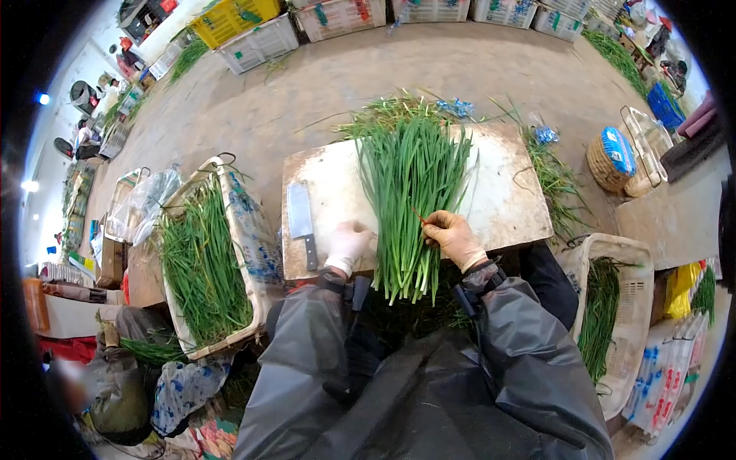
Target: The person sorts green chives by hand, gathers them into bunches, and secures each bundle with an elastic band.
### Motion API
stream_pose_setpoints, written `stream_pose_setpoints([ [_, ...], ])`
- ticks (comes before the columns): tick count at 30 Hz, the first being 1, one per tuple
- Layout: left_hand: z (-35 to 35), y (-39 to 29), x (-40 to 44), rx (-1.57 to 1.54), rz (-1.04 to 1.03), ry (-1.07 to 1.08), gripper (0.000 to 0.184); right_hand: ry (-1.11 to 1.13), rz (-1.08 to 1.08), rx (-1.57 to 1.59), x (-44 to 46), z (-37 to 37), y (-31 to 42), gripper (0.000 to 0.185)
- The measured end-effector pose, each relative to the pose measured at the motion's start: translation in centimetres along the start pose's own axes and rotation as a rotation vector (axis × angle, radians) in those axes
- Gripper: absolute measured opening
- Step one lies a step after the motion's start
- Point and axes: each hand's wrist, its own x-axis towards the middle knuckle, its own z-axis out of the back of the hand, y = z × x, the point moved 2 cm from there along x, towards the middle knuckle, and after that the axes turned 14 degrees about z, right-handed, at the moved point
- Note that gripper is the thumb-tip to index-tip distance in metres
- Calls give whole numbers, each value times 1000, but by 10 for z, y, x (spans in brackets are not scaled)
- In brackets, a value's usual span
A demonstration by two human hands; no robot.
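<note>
A large bunch of garlic chives [410,192] lies lengthwise on the worn board [506,184], its pale cut stems sticking out past the near edge. My right hand [454,236], in a light glove, rests over the right side of the stems. Between its thumb and finger is pinched a thin reddish-brown strip [418,215]. On the left, my left hand [349,244], gloved in white, is closed beside the stems; whatever its curled fingers hold is hidden. Left of that hand, a cleaver [301,218] lies flat with its dark handle towards me.
A crate [238,268] full of chives stands at my left, and another crate [636,307] with chives at my right. Loose trimmings [556,180] and blue ties [456,107] lie around the board. A wicker basket [609,169] sits further right. Stacked crates [337,21] line the back.
</note>
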Motion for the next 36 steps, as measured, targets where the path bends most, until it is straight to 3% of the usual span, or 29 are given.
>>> stream_pose_setpoints([
  [2,-6,1,2,-161,15,87,17,-37,125,-293,-1,-1,9,17],
  [5,-12,-6,0,-256,0,184,16,-62,351,-489,-4,-9,20,18],
  [10,-29,-25,-17,-498,-4,489,26,3,347,-415,-3,-23,19,21],
  [13,-32,-38,-28,-697,87,637,21,45,221,-401,-1,-19,10,22],
  [16,-29,-44,-31,-817,136,729,17,112,231,-360,1,-11,1,24],
  [25,-41,-28,-20,-949,131,898,24,273,185,-222,10,10,-5,25],
  [36,-43,-18,-20,-974,92,856,41,430,-1,-120,6,27,19,22],
])
